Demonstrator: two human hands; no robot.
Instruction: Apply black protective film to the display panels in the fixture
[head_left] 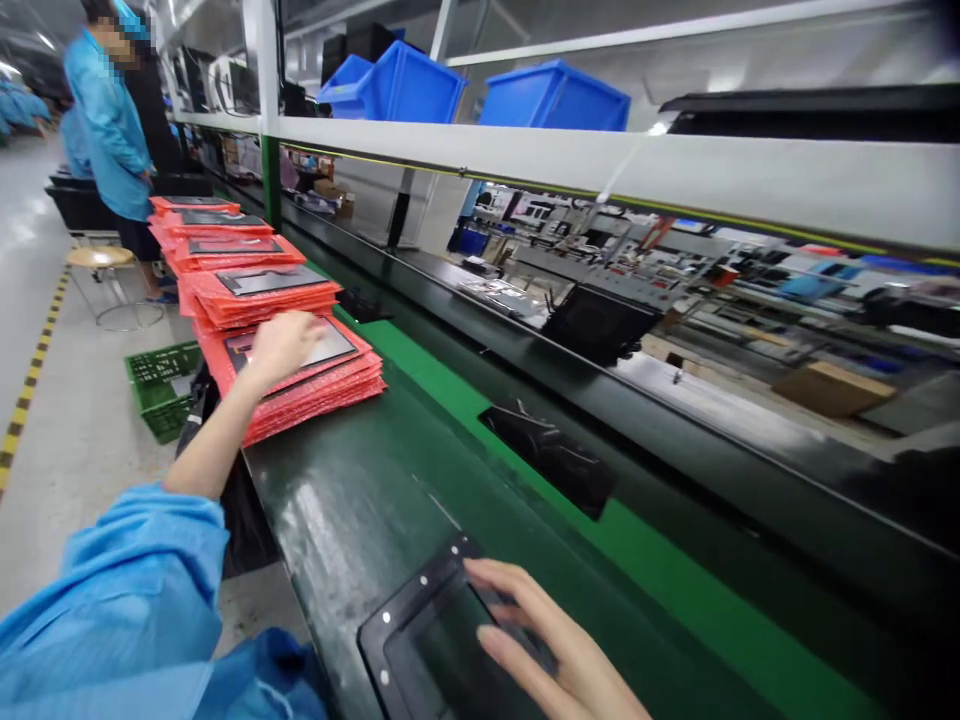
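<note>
My left hand (pixel 283 348) reaches over the nearest stack of red bubble-wrap bags (pixel 322 395), its fingers curled down at a flat grey panel (pixel 334 345) lying on top. The fingertips are hidden, so I cannot see what they grip. Low in the view, a black rectangular frame (pixel 375 635) with white dots along its border lies on the dark green bench; its recess looks dark and smooth. Over its right side is my right hand (pixel 559 645), fingers and thumb apart, the fingertips at the frame's inner edge.
More red bag stacks (pixel 262 285) topped with panels line the bench. A black flat piece (pixel 551 455) lies on the green belt strip (pixel 450 395). Blue bins (pixel 555 95) stand on the shelf above. A green crate (pixel 161 390), a stool (pixel 101 258) and a person (pixel 112 130) are left.
</note>
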